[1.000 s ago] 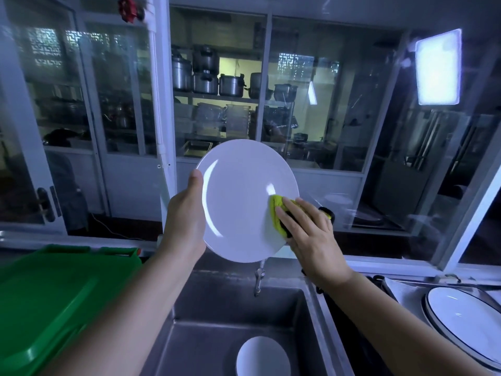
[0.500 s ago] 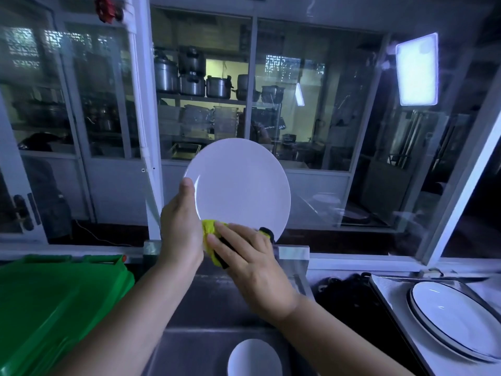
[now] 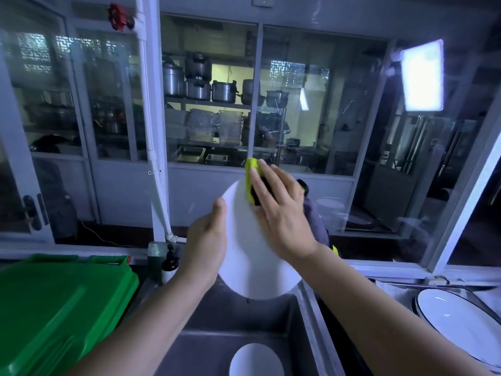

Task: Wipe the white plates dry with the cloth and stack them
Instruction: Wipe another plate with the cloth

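Far left, a green bin lid (image 3: 54, 308) is parked. The white plate (image 3: 252, 267) is held upright over the sink (image 3: 217, 321), gripped at its left edge by the left hand (image 3: 207, 240), thumb in front. The yellow cloth (image 3: 250, 169) is pressed onto its top edge by the right hand (image 3: 279, 213), fingers flat and spread.

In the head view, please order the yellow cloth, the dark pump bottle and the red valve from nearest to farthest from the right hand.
1. yellow cloth, pressed under the right hand.
2. dark pump bottle, lower left of that hand.
3. red valve, top left, high on the white pipe.
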The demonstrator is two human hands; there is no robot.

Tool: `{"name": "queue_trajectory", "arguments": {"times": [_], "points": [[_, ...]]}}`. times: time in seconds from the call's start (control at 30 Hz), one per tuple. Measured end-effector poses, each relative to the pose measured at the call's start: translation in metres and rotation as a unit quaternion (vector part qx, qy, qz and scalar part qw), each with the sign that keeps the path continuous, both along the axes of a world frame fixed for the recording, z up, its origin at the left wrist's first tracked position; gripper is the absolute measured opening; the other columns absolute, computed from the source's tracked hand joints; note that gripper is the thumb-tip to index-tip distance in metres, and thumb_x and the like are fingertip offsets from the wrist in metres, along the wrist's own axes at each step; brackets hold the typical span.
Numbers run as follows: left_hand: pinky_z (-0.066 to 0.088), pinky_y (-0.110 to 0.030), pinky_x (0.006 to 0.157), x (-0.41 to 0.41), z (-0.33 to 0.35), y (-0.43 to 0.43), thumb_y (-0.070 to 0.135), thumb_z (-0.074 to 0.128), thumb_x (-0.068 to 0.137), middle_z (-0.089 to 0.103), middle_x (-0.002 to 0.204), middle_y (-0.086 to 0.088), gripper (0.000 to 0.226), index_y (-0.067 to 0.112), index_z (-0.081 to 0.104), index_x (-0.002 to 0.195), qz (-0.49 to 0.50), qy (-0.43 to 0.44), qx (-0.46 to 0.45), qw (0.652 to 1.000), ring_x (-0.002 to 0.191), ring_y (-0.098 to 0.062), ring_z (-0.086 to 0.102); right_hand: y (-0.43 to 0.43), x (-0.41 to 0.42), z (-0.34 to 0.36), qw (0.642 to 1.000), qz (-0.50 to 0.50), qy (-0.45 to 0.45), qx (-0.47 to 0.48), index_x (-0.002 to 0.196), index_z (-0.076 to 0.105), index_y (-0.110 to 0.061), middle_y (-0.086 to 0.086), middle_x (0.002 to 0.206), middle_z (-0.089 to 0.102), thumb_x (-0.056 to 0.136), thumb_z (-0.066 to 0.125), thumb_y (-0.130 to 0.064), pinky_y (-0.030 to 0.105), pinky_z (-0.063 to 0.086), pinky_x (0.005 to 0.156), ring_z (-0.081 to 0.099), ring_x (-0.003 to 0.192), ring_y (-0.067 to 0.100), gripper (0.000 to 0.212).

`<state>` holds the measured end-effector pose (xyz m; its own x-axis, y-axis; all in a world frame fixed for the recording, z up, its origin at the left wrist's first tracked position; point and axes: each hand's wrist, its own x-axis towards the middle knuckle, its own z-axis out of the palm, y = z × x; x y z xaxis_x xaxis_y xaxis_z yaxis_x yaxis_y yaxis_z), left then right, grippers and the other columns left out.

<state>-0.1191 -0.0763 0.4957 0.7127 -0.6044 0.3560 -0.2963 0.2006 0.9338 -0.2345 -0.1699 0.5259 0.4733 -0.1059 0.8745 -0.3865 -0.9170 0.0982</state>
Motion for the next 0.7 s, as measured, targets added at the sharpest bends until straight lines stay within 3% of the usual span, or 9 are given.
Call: {"name": "queue_trajectory", "arguments": {"times": [0.1,0.2,0.3,0.37,0.43,0.5,0.57,0.63,0.7], "points": [[0.036,-0.014,0.045,-0.015,-0.002,0.000,0.049,0.034,0.099,0.061,0.052,0.019,0.056,0.023,0.059,0.055,-0.017,-0.047,-0.014,0.999,0.047,0.004,0.051,0.012,0.018,0.009,0.995,0.045,0.013,-0.088,0.133,0.056,-0.010,0.011,0.138,0.053,0.095,0.055,-0.024,0.048,0.037,0.101,0.045,0.128,0.035,0.040],[0.036,-0.014,0.049,-0.017,-0.007,0.005,0.047,0.042,0.098,0.057,0.052,0.006,0.049,0.013,0.057,0.065,-0.023,-0.046,-0.051,0.997,0.049,-0.002,0.047,0.009,0.020,0.022,0.993,0.029,0.033,-0.107,0.130,0.059,-0.016,0.006,0.131,0.057,0.092,0.049,-0.030,0.045,0.040,0.092,0.049,0.119,0.034,0.042],[0.031,-0.031,0.054,-0.012,-0.007,0.012,0.058,0.046,0.086,0.035,0.054,0.003,0.055,0.008,0.042,0.063,-0.020,-0.045,-0.051,0.997,0.051,-0.011,0.032,-0.002,0.011,0.031,0.999,-0.004,-0.020,-0.030,0.135,0.051,-0.013,0.007,0.128,0.057,0.089,0.048,-0.034,0.045,0.044,0.082,0.053,0.106,0.035,0.051],[0.024,-0.033,0.055,-0.007,-0.005,0.016,0.059,0.045,0.083,0.026,0.053,0.005,0.050,0.017,0.031,0.059,-0.016,-0.039,-0.059,0.997,0.052,-0.014,0.027,-0.011,0.003,0.031,0.994,-0.017,-0.075,0.073,0.137,0.043,-0.013,0.006,0.124,0.056,0.089,0.050,-0.037,0.036,0.042,0.077,0.052,0.101,0.029,0.053],[0.023,-0.034,0.053,-0.001,-0.002,0.020,0.064,0.045,0.080,0.026,0.052,0.005,0.053,0.016,0.033,0.058,-0.005,-0.014,-0.085,0.996,0.051,-0.014,0.027,-0.020,-0.006,0.023,0.968,-0.041,-0.131,0.208,0.131,0.041,-0.020,0.000,0.117,0.056,0.088,0.056,-0.040,0.031,0.035,0.073,0.051,0.095,0.020,0.049],[0.025,-0.028,0.042,0.004,0.001,0.021,0.069,0.043,0.078,0.033,0.047,0.009,0.056,0.015,0.047,0.065,0.012,0.016,-0.108,0.994,0.041,-0.010,0.032,-0.023,-0.012,0.011,0.915,-0.009,-0.178,0.361,0.113,0.047,-0.024,-0.005,0.100,0.059,0.087,0.062,-0.038,0.034,0.038,0.070,0.052,0.084,0.016,0.034],[0.029,-0.022,0.033,0.007,0.008,0.021,0.069,0.043,0.078,0.047,0.046,0.015,0.049,0.024,0.060,0.070,0.016,0.048,-0.132,0.990,0.037,-0.003,0.040,-0.021,-0.017,0.001,0.812,0.118,-0.234,0.522,0.099,0.056,-0.020,-0.001,0.089,0.065,0.082,0.068,-0.033,0.045,0.050,0.070,0.061,0.079,0.018,0.025],[0.044,-0.024,0.041,0.011,0.013,0.017,0.067,0.044,0.077,0.063,0.058,0.013,0.045,0.028,0.066,0.075,0.010,0.066,-0.144,0.987,0.048,-0.006,0.057,-0.016,-0.022,-0.004,0.684,0.239,-0.274,0.633,0.094,0.066,-0.017,0.005,0.090,0.073,0.076,0.073,-0.026,0.040,0.057,0.065,0.070,0.078,0.024,0.022],[0.052,-0.021,0.052,0.017,0.013,0.010,0.062,0.047,0.083,0.073,0.075,0.013,0.040,0.030,0.071,0.080,-0.002,0.102,-0.129,0.986,0.067,-0.007,0.068,-0.012,-0.026,-0.004,0.645,0.271,-0.286,0.655,0.087,0.070,-0.016,0.009,0.086,0.074,0.073,0.073,-0.017,0.035,0.056,0.059,0.071,0.072,0.025,0.014]]}}
